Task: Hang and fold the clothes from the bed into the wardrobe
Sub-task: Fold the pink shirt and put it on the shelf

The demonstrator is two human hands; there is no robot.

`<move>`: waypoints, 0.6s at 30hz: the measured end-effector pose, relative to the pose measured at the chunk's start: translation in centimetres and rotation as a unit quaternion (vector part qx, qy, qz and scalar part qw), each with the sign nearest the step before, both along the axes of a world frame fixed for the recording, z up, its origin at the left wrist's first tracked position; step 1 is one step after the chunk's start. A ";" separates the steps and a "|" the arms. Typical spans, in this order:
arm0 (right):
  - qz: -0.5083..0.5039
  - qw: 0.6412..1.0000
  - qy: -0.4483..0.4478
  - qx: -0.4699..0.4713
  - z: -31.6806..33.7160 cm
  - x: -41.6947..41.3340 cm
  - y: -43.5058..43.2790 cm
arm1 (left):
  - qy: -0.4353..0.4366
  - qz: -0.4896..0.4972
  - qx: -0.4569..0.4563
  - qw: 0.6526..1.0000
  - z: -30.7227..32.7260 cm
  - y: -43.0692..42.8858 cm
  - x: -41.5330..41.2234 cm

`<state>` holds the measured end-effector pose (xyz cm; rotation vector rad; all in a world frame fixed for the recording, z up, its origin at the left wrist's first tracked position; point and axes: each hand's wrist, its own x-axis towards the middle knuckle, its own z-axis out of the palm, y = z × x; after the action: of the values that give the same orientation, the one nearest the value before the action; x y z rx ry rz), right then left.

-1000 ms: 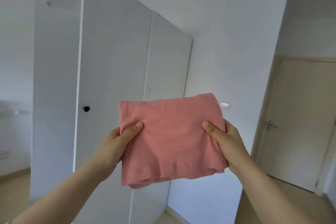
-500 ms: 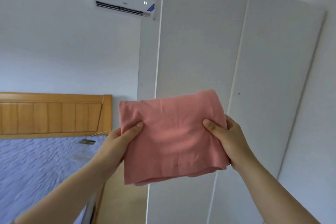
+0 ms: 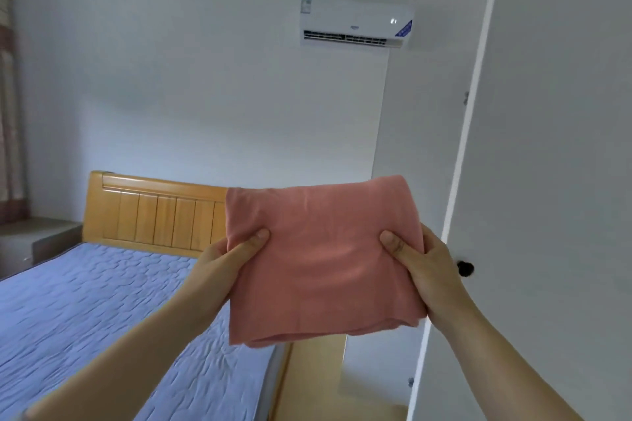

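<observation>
A folded pink garment [image 3: 321, 249] is held up in front of me at chest height. My left hand [image 3: 225, 260] grips its left edge, thumb on top. My right hand [image 3: 420, 260] grips its right edge the same way. The white wardrobe [image 3: 547, 181] fills the right side, its doors closed, with a black knob [image 3: 465, 268] just right of my right hand. The bed [image 3: 85, 311] with a blue quilted cover lies at the lower left.
A wooden headboard [image 3: 154, 212] stands against the far wall. An air conditioner [image 3: 355, 26] hangs high on that wall. A bedside unit [image 3: 34, 243] sits at the far left. A strip of wooden floor [image 3: 307, 379] runs between bed and wardrobe.
My view has swung left: the room door has gone out of sight, and the bed, headboard and air conditioner have come in. Both hands keep the same grip on the garment.
</observation>
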<state>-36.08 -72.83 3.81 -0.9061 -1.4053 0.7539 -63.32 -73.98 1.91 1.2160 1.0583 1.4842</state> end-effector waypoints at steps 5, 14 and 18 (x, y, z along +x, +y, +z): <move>-0.018 1.000 -0.014 0.015 1.1 -4.4 7.8 | 0.006 0.001 0.007 1.000 1.0 7.6 -4.3; -0.082 0.997 0.003 0.005 0.2 -4.8 19.8 | -0.006 -0.024 -0.009 1.000 0.5 21.0 -4.1; -0.106 0.994 0.019 0.025 -0.8 -2.9 26.0 | 0.002 -0.034 -0.006 0.999 -0.2 27.0 -2.0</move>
<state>-38.97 -46.84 3.00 -0.9788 -1.2666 0.5698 -65.36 -46.96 1.70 1.2353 1.0177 1.4213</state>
